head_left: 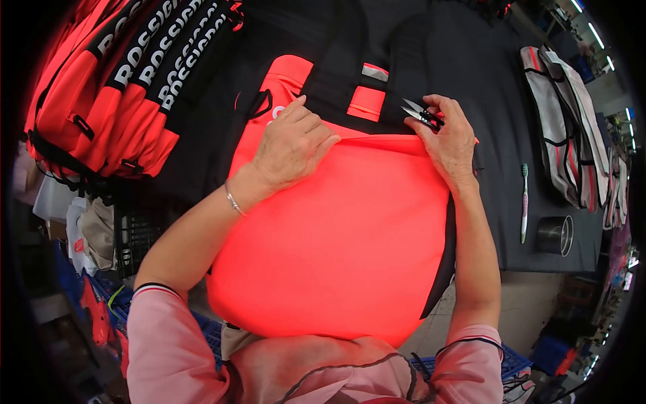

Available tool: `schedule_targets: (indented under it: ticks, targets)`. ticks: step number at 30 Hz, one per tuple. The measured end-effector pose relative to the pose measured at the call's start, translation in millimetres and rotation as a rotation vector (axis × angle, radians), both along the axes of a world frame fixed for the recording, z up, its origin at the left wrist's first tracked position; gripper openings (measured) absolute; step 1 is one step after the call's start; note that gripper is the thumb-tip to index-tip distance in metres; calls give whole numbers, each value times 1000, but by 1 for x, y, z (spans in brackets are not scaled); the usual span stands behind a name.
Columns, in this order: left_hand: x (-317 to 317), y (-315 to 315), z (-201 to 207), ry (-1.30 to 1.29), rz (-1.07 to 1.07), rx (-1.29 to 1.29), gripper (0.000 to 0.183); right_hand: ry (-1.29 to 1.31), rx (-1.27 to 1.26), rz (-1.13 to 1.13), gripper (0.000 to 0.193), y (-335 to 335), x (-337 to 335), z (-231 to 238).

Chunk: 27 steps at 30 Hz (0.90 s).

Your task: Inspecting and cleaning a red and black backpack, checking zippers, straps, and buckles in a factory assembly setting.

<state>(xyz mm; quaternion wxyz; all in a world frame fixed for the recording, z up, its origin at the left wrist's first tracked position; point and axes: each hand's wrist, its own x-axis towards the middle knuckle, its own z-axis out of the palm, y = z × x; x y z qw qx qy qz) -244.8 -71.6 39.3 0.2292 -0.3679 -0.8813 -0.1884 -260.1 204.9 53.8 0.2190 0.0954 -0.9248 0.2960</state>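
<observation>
Smth cloth bag (330, 229), mtl-bladed snips (431, 121)

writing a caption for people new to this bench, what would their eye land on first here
The large bright red fabric piece comes first, filling the middle, with the left hand and right hand at its upper part. Next are the small snips in the right hand, silver blades pointing left. The pile of red-and-black fabric goods at upper left also stands out.
</observation>
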Motion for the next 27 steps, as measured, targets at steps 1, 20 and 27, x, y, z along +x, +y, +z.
schedule_targets:
  ticks: [1,20,27]
  targets:
    - [0,1,0,-2,-1,-8,12,-47,-8,4,33,0,1,-1]
    - [-62,28,-3,-105,231,-81,17,-58,14,1,32,7,-2,-8]
    - [-73,33,-23,11,244,-14,7,-261,-105,121,37,-22,-19,32]
